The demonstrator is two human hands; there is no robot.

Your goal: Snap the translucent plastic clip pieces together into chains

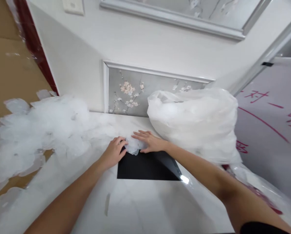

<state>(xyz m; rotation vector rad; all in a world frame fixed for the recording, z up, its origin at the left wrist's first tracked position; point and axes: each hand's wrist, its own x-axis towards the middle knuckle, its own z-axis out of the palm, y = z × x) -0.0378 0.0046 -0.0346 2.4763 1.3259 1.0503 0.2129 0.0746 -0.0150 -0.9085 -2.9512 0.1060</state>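
Note:
My left hand is curled, its fingers pinching a thin white translucent sheet at the top edge of a black square pad on the white marble-look table. My right hand lies flat with fingers stretched out, pressing the same sheet from the right. A heap of similar white sheets spreads over the table's left side, close to my left hand. A big clear plastic bag stuffed with white material stands right behind my right forearm.
A white wall with a framed grey blossom panel rises behind the table. A whiteboard with red writing leans at the right. Brown cardboard lies at the left. Crumpled clear plastic trails under my right arm.

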